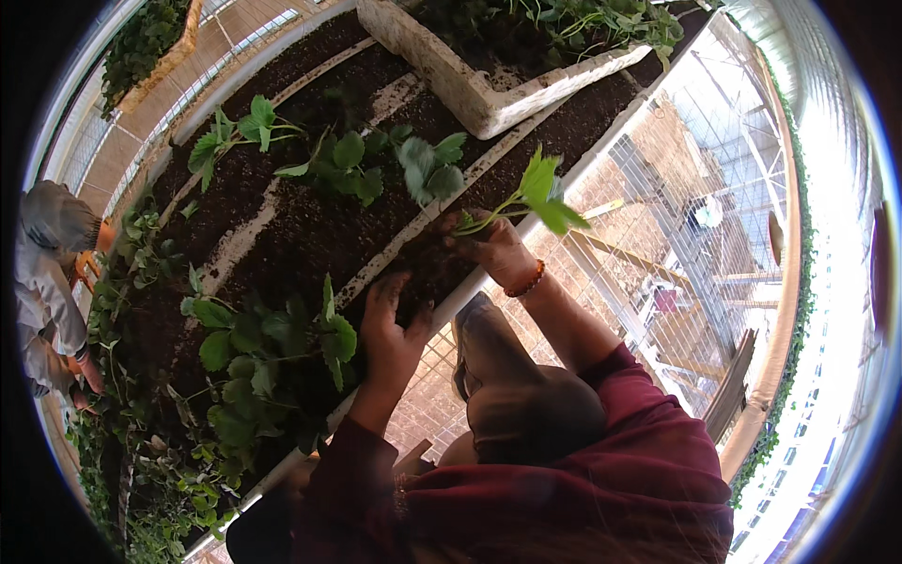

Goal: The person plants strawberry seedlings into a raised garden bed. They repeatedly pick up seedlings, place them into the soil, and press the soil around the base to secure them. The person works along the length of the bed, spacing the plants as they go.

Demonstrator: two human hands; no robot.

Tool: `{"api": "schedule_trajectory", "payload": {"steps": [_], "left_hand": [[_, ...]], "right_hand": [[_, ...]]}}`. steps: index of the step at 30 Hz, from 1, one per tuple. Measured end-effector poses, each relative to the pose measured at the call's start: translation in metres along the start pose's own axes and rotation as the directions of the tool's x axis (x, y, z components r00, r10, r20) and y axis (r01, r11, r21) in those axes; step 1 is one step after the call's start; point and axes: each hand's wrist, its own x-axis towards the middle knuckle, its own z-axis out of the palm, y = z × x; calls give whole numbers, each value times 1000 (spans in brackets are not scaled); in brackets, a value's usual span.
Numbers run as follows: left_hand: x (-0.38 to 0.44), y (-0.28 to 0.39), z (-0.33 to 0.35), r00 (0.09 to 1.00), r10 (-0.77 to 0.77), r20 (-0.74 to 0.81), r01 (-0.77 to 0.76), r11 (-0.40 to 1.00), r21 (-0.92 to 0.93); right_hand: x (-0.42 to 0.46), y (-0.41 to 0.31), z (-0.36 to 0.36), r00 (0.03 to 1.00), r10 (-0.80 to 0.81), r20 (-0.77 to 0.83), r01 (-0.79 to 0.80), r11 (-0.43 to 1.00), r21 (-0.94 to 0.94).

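Note:
My right hand (497,252) pinches the base of a young leafy plant (541,194), which looks like a strawberry seedling. Its bright green leaves lean to the right over the bed's white edge, and its roots are hidden by my fingers and the soil. My left hand (396,321) is in the dark soil (430,264) of the near row, thumb and fingers apart, with nothing visible in it. Soil clings to the fingers of both hands. Close to the left hand grows a clump of similar plants (246,352). More seedlings (349,162) stand in the rows beyond.
A soil-stained white foam box (486,99) holding loose plants (613,28) sits on the bed at the top. Pale dividers (394,240) run between the rows. A person (53,282) bends over the bed's far side at left. Wire mesh (655,233) lies to the right.

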Motion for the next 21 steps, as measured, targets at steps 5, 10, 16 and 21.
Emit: {"api": "schedule_trajectory", "payload": {"steps": [5,10,16,21], "left_hand": [[-1,-16,3,982,-191,0,191,978,-80],[6,-19,6,976,-206,-69,194,970,-149],[9,-17,3,927,-350,134,369,917,-150],[24,-16,-2,881,-457,118,470,826,-310]], "right_hand": [[0,14,2,984,-174,19,175,974,-143],[0,35,-3,983,-178,-50,185,963,196],[1,8,6,970,-226,-87,203,954,-219],[-1,10,0,996,-9,-92,53,872,486]]}}
